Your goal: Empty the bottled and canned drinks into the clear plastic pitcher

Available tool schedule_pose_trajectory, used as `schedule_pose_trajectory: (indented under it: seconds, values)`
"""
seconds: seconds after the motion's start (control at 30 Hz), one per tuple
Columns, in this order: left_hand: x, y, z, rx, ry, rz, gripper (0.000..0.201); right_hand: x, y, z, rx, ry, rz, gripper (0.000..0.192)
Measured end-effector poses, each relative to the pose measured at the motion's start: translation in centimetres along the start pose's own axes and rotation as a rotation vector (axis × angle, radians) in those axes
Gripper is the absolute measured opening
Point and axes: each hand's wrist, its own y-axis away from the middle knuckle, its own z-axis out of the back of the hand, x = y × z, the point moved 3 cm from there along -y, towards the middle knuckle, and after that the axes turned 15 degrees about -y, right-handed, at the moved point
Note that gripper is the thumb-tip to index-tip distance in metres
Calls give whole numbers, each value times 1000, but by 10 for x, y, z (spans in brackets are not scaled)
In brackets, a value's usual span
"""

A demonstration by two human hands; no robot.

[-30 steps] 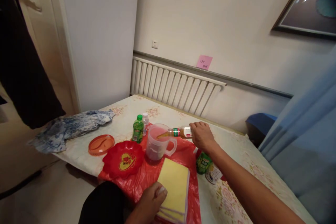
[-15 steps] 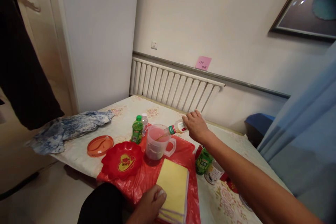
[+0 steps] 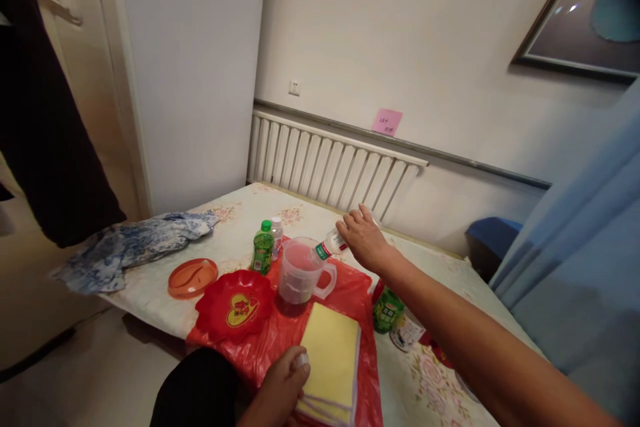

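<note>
L hand (image 3: 283,383): fingers curled over near edge of yellow flat pad stack (image 3: 331,360), 1 stack, lying on red plastic sheet (image 3: 280,337) on desk (image 3: 235,247). R hand (image 3: 364,240): closed around small clear plastic bottle w/ green-white label (image 3: 330,245), tilted neck-down, mouth over rim of clear plastic measuring jug w/ handle (image 3: 301,271), qty 1, holding pink liquid. Beyond jug: 1 green bottle (image 3: 262,249), upright. Below R forearm: 1 green can (image 3: 387,309).
</note>
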Motion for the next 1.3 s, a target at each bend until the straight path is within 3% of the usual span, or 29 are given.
schedule_pose_trajectory:
  seconds: [0.2, 0.43, 0.63, 0.83, 1.0, 1.1, 1.3]
  values:
    - [-1, 1, 2, -39, 122, 31, 50, 2, 1, -2, 4, -31, -17, 27]
    - [-6, -12, 15, -66, 141, -14, 41, -14, 16, -23, 98, -330, -299, 42]
    - [-43, -20, 43, -174, 172, -99, 44, -18, 40, -46, 142, -575, -454, 35]
    - [-79, -29, 61, -279, 115, -171, 55, 7, 84, -62, 98, -918, -434, 43]
    - [-103, -33, 62, -270, 35, -256, 46, 30, 123, -77, -17, -1201, -436, 39]
    - [-113, -34, 58, -239, -46, -293, 41, 38, 138, -82, -9, -1233, -437, 32]
    - [-127, -29, 50, -161, -249, -397, 37, 40, 153, -80, -13, -1243, -459, 34]
